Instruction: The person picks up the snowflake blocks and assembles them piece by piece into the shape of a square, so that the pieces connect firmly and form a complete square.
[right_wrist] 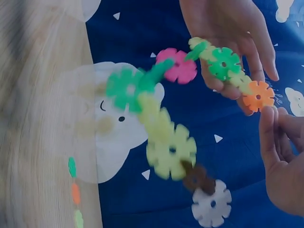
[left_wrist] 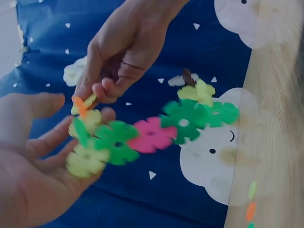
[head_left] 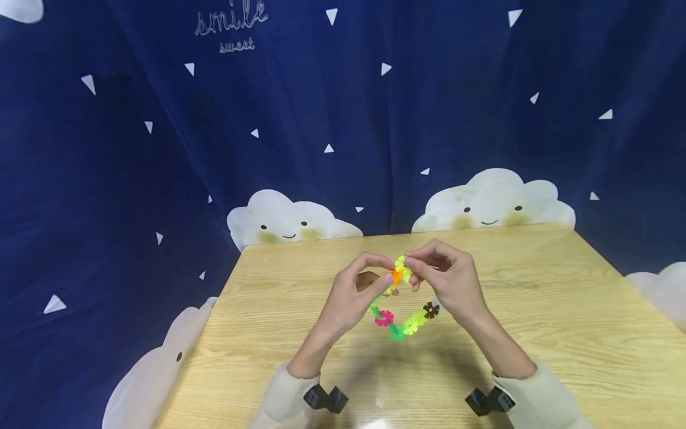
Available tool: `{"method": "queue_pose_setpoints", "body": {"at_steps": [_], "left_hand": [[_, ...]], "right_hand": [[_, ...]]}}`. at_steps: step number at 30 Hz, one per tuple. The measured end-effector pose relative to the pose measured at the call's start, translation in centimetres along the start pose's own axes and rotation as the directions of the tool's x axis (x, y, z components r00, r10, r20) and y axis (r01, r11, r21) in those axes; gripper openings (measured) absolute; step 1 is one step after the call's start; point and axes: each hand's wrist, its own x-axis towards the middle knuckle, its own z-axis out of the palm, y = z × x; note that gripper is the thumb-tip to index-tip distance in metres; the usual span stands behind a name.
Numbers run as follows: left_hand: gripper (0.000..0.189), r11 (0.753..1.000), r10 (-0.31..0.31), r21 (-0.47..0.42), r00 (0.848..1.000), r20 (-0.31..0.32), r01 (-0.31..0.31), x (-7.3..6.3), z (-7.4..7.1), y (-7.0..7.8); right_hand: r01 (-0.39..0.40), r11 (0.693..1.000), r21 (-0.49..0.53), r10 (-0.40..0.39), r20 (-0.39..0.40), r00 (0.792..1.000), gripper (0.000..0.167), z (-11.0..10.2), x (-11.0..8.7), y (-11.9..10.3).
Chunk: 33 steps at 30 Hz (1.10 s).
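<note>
A chain of slotted plastic flower discs [head_left: 410, 326] hangs in a loop between both hands, above the table. My left hand [head_left: 345, 295] holds it near an orange disc [right_wrist: 259, 96], its fingers curled behind the discs and the thumb standing off on the other side. With thumb and fingertips, my right hand [head_left: 452, 277] pinches a yellow disc [left_wrist: 87, 102] next to the orange one; those fingers mostly hide it in the right wrist view. Along the loop come a pink disc [head_left: 384, 319], green and yellow ones, then a brown disc [head_left: 431, 310] and a white disc [right_wrist: 212, 203] at the free end.
The light wooden table [head_left: 257, 322] reaches to a dark blue curtain [head_left: 321, 107] with white triangles and smiling clouds. Small green, orange and yellow pieces [right_wrist: 76, 194] show against the wood in both wrist views. Black wrist cameras [head_left: 326, 398] sit at the pale sleeves.
</note>
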Motion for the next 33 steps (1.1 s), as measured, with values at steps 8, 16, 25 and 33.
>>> {"method": "queue_pose_setpoints", "body": {"at_steps": [8, 16, 25, 33], "left_hand": [[0.023, 0.981, 0.02, 0.196, 0.999, -0.038, -0.013, -0.2, 1.3, -0.7], [0.022, 0.98, 0.101, 0.189, 0.979, -0.178, -0.067, -0.1, 2.2, -1.1], [0.026, 0.984, 0.137, 0.151, 0.949, -0.285, -0.097, -0.1, 1.1, -1.1], [0.024, 0.986, 0.133, 0.147, 0.904, -0.407, -0.079, -0.4, -0.1, -1.1]], "right_hand": [[0.028, 0.989, -0.145, -0.019, 0.069, 0.997, 0.014, 1.1, 0.1, 0.1], [0.062, 0.989, -0.138, -0.049, 0.098, 0.994, 0.017, 2.3, 0.6, -0.6], [0.011, 0.978, -0.207, 0.006, 0.079, 0.997, 0.01, 0.2, 1.8, -0.3], [-0.151, 0.986, 0.064, 0.154, -0.033, 0.988, 0.018, -2.4, 2.8, 3.4]]}}
